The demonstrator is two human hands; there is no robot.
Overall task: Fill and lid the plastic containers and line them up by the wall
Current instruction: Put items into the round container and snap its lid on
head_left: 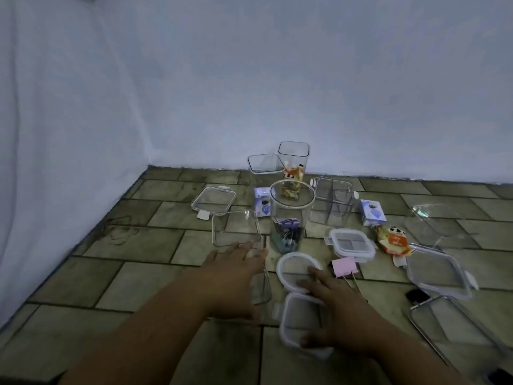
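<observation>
Reaches with the left hand (236,270), fingers straight and spread wide and holding nothing, to the near wall of a clear square container (236,227) on the tiled floor (111,273) left of centre. Rests the right hand (338,309) flat, fingers relaxed, on a small square lid (299,323) in the lower middle, fingertips on a round lid (294,262) just above. Shows at centre a round container (291,209) with binder clips (286,234), and a tall container (293,151) open by the wall (333,93).

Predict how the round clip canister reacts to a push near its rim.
The round canister is tall for its base, so probably tips rather than slides. Clips sit low, likely steadying it slightly. No lid: they could spill.
</observation>
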